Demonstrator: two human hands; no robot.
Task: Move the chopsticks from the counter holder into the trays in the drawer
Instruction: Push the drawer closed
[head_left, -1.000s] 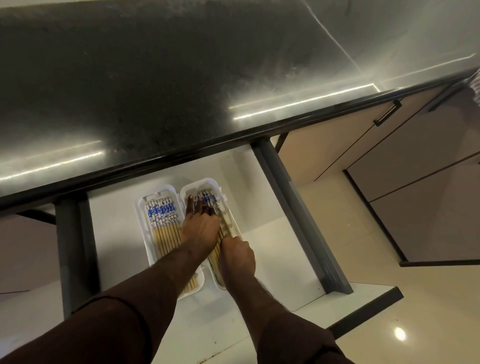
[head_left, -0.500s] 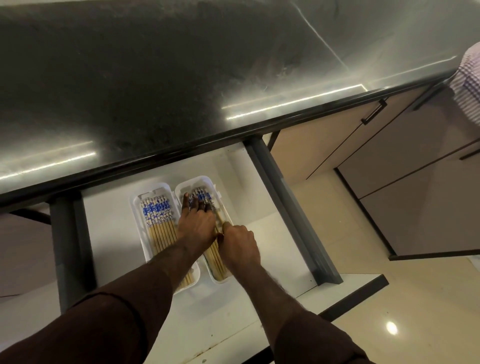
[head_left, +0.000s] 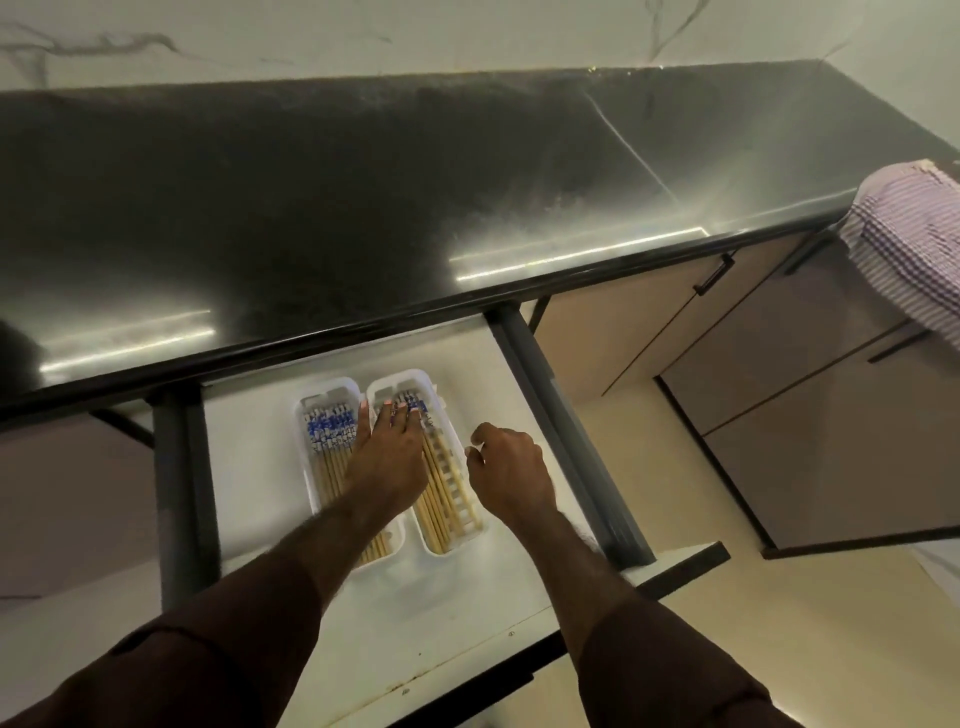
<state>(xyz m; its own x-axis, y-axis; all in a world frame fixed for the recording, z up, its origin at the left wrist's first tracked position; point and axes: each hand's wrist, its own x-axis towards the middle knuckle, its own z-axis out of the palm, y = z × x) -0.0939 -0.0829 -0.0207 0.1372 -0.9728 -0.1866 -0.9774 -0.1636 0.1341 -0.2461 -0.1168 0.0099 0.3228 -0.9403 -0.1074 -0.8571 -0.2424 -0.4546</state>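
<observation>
1. We start at the fingers (head_left: 387, 415) of the left hand (head_left: 387, 457): they lie stretched out flat, pressing down on the blue-patterned ends of the chopsticks (head_left: 441, 488) in the right tray (head_left: 428, 382). The thumb side reaches across the rims where the two trays meet. The hand grips nothing; it only rests on top.

2. The right hand (head_left: 511, 467) hovers just beside the right tray's outer rim, fingers loosely curled and holding nothing.

3. The left tray (head_left: 324, 389) holds its own row of chopsticks (head_left: 327, 447), laid side by side with blue ends pointing toward the desk. Both white trays sit next to each other, touching, on the floor of the open drawer (head_left: 260, 467).

4. Further out, the dark desk (head_left: 363, 208) shows no holder and no loose chopsticks in the part we can see. Its left edge is cut off, so we cannot rule one out there.

5. A striped cloth (head_left: 909, 244) hangs over the desk's right end.

6. Our judgement: the transfer looks finished or nearly so. What seems left is levelling the right bundle, withdrawing both hands, and perhaps pushing the drawer closed.
</observation>
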